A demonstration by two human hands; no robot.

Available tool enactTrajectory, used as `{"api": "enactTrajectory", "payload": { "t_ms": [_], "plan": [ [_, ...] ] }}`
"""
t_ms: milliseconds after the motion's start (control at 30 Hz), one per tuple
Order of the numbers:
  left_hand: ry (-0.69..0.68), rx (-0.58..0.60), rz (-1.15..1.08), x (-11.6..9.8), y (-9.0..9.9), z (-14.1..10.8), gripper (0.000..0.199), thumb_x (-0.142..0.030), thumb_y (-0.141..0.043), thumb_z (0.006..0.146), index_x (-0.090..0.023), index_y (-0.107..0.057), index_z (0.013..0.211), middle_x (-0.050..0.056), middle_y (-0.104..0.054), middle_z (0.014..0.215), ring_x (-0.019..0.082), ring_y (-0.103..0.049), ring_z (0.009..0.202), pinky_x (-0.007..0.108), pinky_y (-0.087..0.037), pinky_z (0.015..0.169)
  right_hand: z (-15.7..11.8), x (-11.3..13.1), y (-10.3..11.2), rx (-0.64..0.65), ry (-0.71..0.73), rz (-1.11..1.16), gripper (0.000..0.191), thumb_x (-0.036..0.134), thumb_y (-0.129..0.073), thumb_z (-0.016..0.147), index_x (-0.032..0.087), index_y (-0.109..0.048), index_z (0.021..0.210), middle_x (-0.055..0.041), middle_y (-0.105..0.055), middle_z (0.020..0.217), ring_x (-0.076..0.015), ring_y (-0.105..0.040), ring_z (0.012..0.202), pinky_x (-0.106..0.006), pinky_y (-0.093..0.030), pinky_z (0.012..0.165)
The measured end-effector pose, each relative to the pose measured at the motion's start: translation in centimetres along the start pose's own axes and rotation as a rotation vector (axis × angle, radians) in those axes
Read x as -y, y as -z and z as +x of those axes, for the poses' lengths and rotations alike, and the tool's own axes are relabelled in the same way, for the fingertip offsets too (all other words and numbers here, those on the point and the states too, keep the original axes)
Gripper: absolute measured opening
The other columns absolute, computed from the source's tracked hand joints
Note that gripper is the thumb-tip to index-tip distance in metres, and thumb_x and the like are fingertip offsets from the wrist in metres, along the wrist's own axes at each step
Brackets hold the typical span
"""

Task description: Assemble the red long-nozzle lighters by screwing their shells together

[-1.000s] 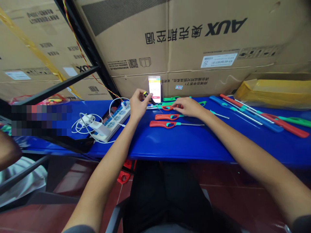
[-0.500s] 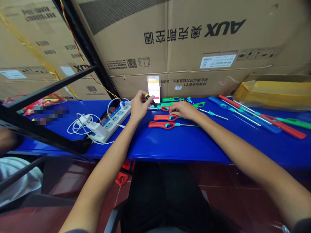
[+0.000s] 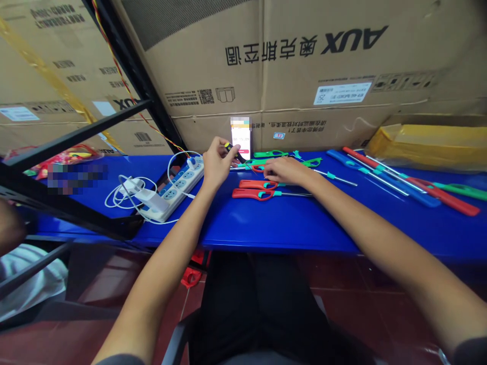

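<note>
Left hand [image 3: 216, 165] grip clamped on yellow-black part [image 3: 232, 149], right hand [image 3: 287, 171] grip open over red lighter [image 3: 257, 169]

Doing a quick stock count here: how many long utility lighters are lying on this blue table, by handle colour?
Red plastic-handled utility lighters: 4
Green plastic-handled utility lighters: 3
Blue plastic-handled utility lighters: 1
Total: 8, though overlapping handles make this count less than certain.

Grey short sleeves [image 3: 117, 360], black trousers [image 3: 258, 304], bare hands [image 3: 216, 165].
</note>
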State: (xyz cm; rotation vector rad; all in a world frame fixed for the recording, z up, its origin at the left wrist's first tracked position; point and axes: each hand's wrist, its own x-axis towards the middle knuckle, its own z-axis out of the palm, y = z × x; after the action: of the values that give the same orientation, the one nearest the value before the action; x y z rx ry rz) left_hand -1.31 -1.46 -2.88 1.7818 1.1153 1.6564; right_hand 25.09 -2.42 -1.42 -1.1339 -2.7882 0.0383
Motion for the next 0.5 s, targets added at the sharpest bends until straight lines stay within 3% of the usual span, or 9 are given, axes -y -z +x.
{"api": "enactTrajectory", "payload": {
  "t_ms": [500],
  "plan": [
    [0.0,0.013,0.006,0.28,-0.24,-0.02,0.044,-0.058,-0.084,0.095,-0.026,-0.054,0.101,-0.003,-0.075,0.074,0.017,-0.08,0.062,0.021,-0.059,0.049,0.4,0.92,0.58,0.097,-0.029,-0.029,0.023,0.02,-0.056,0.106,0.021,-0.079,0.105,-0.013,-0.078,0.112,-0.0245,-0.064,0.09,-0.038,-0.037,0.074]
  ]
}}
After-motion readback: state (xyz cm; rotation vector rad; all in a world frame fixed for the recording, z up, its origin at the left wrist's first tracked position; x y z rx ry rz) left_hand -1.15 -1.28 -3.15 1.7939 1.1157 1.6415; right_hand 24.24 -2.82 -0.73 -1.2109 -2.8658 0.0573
